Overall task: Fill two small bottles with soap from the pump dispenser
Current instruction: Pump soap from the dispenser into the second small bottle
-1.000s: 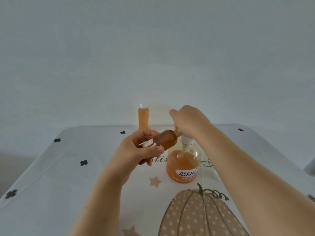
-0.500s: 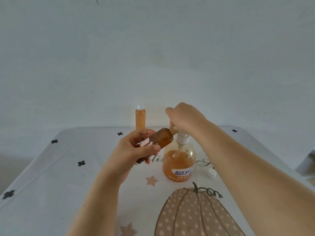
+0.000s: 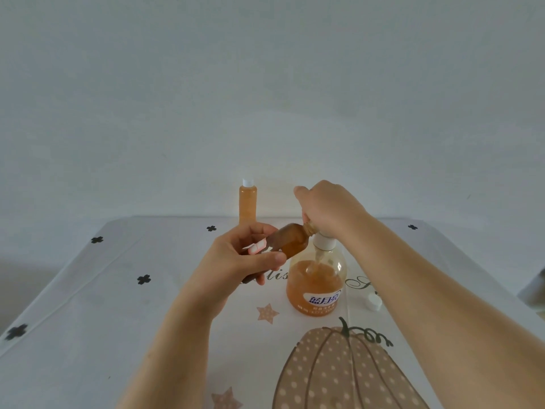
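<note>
**Pumping soap into the brown bottle (image 3: pixel 290 240)**

The left hand (image 3: pixel 236 261) has its thumb and fingers wrapped round the lower half of the brown bottle. It holds the bottle tilted, base low and to the left, open neck raised to the right. That neck meets the underside of the right hand (image 3: pixel 327 206), whose fingers are curled down over the pump head. The spout itself is hidden beneath them, so whether it sits inside the neck cannot be told.

The pump dispenser (image 3: pixel 315 284) stands on the tablecloth (image 3: pixel 118 320), roughly half full of orange soap.

To do this step well, press in short, slow strokes and hold the neck tight against the spout. Thick soap is likely to string and run down the outside if the bottle drifts. Ease the tilt toward upright as the level rises, or soap may run back out of the neck.

Behind, near the table's far edge, a slim filled bottle (image 3: pixel 247 205) stands upright with its white cap on, so one bottle looks done. A loose white cap (image 3: pixel 373 301) lies just right of the dispenser, probably for the brown bottle.
</note>
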Demonstrator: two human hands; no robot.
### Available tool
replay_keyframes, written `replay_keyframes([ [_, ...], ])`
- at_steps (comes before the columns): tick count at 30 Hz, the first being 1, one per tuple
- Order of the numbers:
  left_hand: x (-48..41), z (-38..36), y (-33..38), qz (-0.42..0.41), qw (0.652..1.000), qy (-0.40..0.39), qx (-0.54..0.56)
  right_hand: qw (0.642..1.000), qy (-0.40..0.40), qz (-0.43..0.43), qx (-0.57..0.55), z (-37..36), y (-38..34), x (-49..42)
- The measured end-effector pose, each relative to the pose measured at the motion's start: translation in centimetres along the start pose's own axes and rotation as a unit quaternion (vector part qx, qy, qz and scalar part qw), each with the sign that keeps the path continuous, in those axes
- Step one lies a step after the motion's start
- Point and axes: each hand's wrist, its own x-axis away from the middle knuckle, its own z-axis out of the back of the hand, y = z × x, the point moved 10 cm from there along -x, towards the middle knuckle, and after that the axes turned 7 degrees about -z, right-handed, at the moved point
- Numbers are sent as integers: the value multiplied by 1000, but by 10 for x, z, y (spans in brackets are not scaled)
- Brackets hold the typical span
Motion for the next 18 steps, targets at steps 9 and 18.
replay_keyframes([
  [9, 1, 0, -1, 4, 1000, 4, 3, 1000, 2, 7, -18, 0, 0, 2],
  [18, 1, -4, 3, -14, 1000, -9, 17, 1000, -21, -1, -5, 14, -6, 11],
])
